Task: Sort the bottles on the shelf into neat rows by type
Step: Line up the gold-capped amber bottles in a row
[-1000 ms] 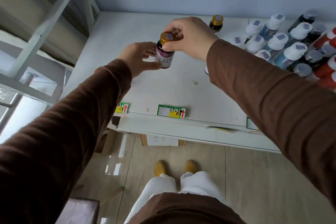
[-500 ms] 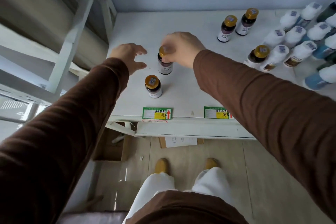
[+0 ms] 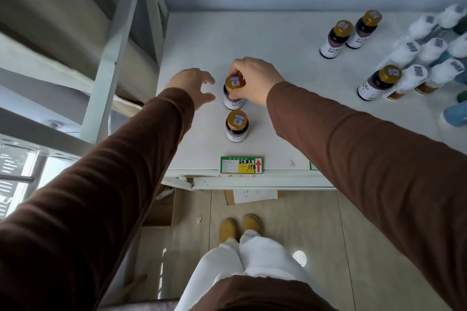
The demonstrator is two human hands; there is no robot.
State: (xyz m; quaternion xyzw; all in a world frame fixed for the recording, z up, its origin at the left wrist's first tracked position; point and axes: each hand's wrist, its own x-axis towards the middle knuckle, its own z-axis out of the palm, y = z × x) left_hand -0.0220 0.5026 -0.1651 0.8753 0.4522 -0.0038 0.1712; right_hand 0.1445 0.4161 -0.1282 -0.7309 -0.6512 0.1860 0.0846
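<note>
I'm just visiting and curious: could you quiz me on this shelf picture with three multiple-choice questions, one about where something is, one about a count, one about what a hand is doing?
1. Where does the bottle under the right hand stand, relative to the free gold-capped bottle near the price tag?
A. Behind it, farther from the shelf edge
B. Lying on top of it
C. On the floor

2. How many gold-capped bottles in all are on the shelf?
A. Two
B. Five
C. Nine

3. What is the left hand doing?
A. Gripping a white-capped bottle
B. Open beside the held bottle, holding nothing
C. Pressing on the price tag

Answers: 1 A, since the two stand in a line running back from the tag. 2 B, two in front and three at the right. 3 B, its fingers are spread with a gap to the bottle.
</note>
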